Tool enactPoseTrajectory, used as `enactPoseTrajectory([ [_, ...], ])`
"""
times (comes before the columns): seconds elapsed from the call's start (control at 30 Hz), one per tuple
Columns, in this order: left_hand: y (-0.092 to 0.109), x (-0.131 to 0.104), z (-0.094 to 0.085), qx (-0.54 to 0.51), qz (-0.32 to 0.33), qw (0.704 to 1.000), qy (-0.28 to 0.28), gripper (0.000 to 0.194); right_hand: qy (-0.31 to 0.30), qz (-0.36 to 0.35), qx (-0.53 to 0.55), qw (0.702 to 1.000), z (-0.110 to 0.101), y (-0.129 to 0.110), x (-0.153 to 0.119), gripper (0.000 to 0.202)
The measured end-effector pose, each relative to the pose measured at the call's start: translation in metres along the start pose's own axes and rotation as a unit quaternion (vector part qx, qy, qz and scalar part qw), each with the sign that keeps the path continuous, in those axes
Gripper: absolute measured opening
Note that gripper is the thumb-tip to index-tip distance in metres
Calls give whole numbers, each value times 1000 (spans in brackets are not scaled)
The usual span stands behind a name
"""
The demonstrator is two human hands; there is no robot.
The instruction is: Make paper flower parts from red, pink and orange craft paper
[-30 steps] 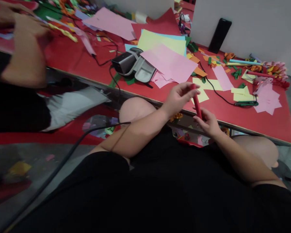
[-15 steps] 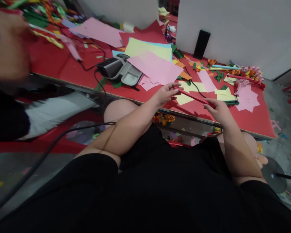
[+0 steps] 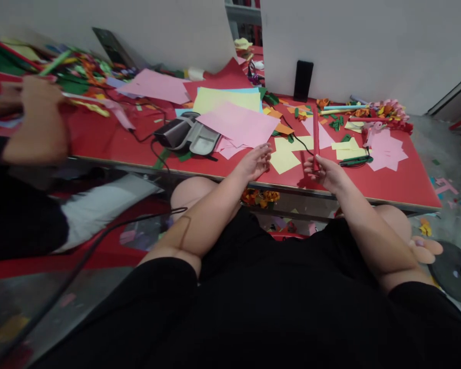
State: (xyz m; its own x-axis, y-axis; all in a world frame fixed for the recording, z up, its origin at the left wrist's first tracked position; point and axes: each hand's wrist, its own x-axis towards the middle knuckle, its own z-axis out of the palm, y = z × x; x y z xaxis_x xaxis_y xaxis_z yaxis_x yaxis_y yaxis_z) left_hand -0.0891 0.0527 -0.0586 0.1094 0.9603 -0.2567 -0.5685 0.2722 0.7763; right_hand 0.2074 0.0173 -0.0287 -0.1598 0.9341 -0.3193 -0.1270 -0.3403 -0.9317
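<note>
Upright in my right hand is a thin red paper tube, pinched near its lower end. My left hand hovers at the table's front edge with fingers loosely curled and apart, holding nothing. Yellow paper pieces lie between the two hands. Behind my left hand rests a pink paper sheet over yellow and blue sheets. To the right of my right hand are a green-handled tool with a cord, partly hidden, and pink star-shaped paper cutouts.
The red table runs along a white partition. A black phone leans there. An open grey case lies left, paper flowers at the right end. A co-worker's arm is at far left. A cable crosses lower left.
My left hand has let go of the red paper tube and drawn back left. The tube has swung from slanting between both hands to upright in my right hand. The co-worker's arm has moved.
</note>
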Motion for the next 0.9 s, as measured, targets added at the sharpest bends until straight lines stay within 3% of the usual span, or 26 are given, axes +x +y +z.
enactPoseTrajectory([
  [0.17, -2, 1, -6, 33, 3, 999, -14, 34, 10, -11, -45, 999, -1, 9, 8, 34],
  [0.27, -7, 4, -8, 161, 95, 982, 16, 30, 16, -31, -73, 997, -5, 14, 14, 43],
  [0.3, -9, 5, -7, 244, 153, 957, 25, 29, 20, -35, -89, 995, -8, 15, 16, 46],
  [0.37, -13, 7, -4, 424, 248, 871, 21, 35, 33, -44, -128, 990, -14, 16, 21, 51],
  [0.43, -17, 7, 2, 544, 262, 797, -7, 64, 54, -62, -180, 980, -23, 13, 25, 53],
  [0.5, -20, 7, 8, 599, 227, 768, -19, 103, 88, -94, -229, 965, -32, 9, 28, 49],
  [0.6, -23, 3, 13, 631, 196, 751, -20, 131, 175, -205, -335, 903, -39, 4, 27, 57],
  [0.67, -24, 0, 12, 641, 190, 743, -20, 127, 209, -300, -430, 826, -37, 6, 23, 73],
  [0.73, -25, -2, 10, 647, 192, 738, -20, 116, 183, -367, -489, 770, -27, 13, 18, 76],
  [0.8, -25, -5, 6, 649, 206, 732, -27, 107, 125, -391, -487, 771, -13, 24, 13, 71],
  [0.9, -25, -7, 2, 628, 233, 739, -70, 93, 55, -371, -436, 818, 7, 41, 11, 64],
])
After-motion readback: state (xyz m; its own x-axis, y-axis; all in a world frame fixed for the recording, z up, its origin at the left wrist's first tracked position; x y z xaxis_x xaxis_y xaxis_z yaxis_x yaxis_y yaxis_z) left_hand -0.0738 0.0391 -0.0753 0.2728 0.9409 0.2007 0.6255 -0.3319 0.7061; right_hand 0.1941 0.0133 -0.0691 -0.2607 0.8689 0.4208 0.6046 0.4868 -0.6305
